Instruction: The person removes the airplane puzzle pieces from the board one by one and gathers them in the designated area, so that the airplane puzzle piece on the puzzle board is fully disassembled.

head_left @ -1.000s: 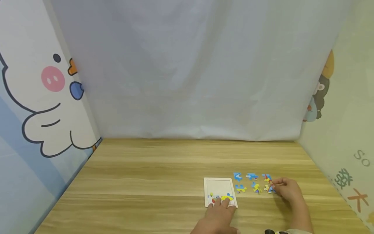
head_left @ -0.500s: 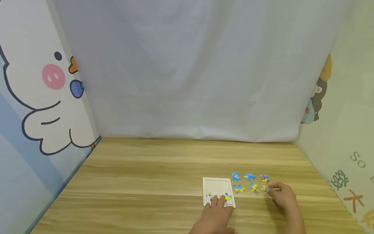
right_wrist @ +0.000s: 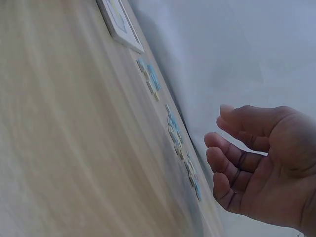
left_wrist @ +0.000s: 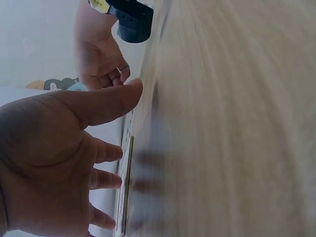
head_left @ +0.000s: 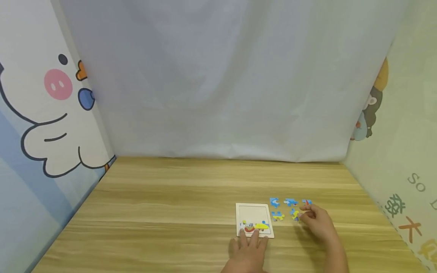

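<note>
A pale square puzzle tray (head_left: pixel 253 213) lies on the table, with yellow, red and blue pieces (head_left: pixel 261 226) along its near side. My left hand (head_left: pixel 248 253) rests straight, spread fingers on the tray's near edge; its thumb stands apart in the left wrist view. Right of the tray lie loose jigsaw pieces, among them a blue one (head_left: pixel 274 202), a blue-and-yellow one (head_left: pixel 278 216) and a yellow one (head_left: pixel 295 215). Over the right-hand pieces hovers my right hand (head_left: pixel 319 223), hiding some of them. The right wrist view shows its fingers (right_wrist: pixel 224 158) loosely bent, with no piece visible between them.
The wood-grain table (head_left: pixel 153 212) extends far to the left of the tray. A grey-white curtain (head_left: pixel 218 83) hangs behind it. Printed panels stand at the left (head_left: pixel 54 125) and right (head_left: pixel 392 159) sides. In the left wrist view, a dark wrist device (left_wrist: pixel 134 22) shows at the right arm.
My right hand has moved left from the rightmost pieces toward the yellow piece. The left fingers have drawn back a little on the tray, uncovering more of the pieces in it.
</note>
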`<state>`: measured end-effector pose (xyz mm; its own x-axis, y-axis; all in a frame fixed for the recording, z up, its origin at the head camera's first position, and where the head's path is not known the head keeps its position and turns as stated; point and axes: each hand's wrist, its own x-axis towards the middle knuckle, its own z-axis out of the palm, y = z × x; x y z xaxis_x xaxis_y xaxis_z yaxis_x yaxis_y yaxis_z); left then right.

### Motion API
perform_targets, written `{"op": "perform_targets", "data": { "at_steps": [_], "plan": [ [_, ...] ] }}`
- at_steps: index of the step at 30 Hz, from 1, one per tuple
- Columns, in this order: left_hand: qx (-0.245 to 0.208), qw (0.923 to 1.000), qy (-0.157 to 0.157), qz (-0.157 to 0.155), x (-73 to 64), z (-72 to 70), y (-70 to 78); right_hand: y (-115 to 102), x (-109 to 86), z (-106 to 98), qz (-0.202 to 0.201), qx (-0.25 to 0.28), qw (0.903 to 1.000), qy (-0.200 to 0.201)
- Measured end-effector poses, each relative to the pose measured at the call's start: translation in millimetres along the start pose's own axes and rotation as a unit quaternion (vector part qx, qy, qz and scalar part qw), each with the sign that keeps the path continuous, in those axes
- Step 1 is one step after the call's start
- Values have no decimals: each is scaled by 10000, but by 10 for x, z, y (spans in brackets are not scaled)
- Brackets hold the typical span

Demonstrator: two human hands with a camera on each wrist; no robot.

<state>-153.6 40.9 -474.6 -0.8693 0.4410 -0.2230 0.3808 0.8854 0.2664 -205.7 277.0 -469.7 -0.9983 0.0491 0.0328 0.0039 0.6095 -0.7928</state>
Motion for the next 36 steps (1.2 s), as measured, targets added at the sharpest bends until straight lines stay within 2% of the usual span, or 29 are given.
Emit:
{"op": "perform_targets", "data": {
  "at_steps": [9,17,23,30,36],
  "plan": [
    [-278,9990,-172,-289,10,-33,-13,-263,84,166,-460,184,9986,-208],
    [-223,9985,-55,-495,26,-16,10,-415,178,339,-871,658,9922,-595],
    [-165,9989,59,-431,25,16,20,-430,205,437,-981,735,9891,-815],
    [165,9980,136,-595,66,52,46,-414,297,560,-1478,902,9741,-1456],
    [303,9973,1,-676,99,71,54,-410,386,686,-1624,770,9657,-1876]
  ]
}}
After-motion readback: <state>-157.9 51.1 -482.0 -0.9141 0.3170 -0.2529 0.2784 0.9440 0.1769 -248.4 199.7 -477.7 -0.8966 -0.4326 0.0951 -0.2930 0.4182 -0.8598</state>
